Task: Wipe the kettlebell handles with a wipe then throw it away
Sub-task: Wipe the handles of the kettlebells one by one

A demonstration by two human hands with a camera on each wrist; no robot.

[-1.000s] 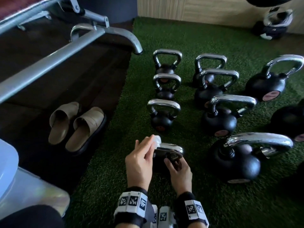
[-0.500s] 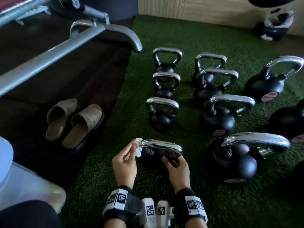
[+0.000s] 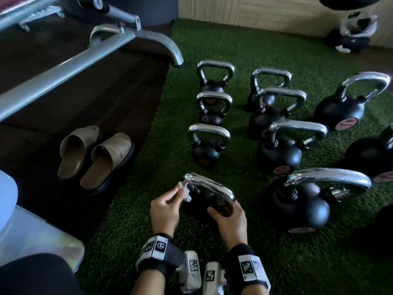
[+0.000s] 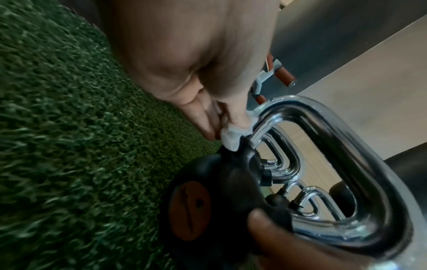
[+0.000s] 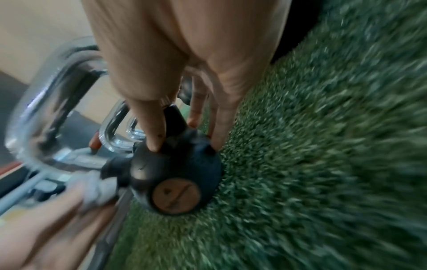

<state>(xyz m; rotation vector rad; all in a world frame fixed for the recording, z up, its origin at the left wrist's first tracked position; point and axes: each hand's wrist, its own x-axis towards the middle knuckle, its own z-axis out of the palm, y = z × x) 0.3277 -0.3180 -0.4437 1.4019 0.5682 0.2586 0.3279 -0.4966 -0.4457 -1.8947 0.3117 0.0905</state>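
A small black kettlebell [image 3: 204,201] with a chrome handle [image 3: 209,187] stands on the green turf right in front of me. My left hand [image 3: 179,191] pinches a crumpled white wipe [image 3: 185,189] against the handle's left leg, just above the ball. The left wrist view shows the wipe [image 4: 231,135] pressed where chrome meets black. My right hand [image 3: 223,209] grips the ball at the right foot of the handle, thumb in front and fingers behind. In the blurred right wrist view the fingertips [image 5: 154,144] press on the kettlebell [image 5: 175,175].
Several more chrome-handled kettlebells [image 3: 209,145] stand in rows ahead and to the right, a big one [image 3: 297,201] close beside my right hand. A pair of beige slippers [image 3: 95,156] lies on the dark floor at left, under a bench frame [image 3: 63,69]. A translucent bin [image 3: 32,237] stands at lower left.
My left hand has slid the wipe from the top of the handle to its left corner and down the left leg. The right hand stays on the ball.
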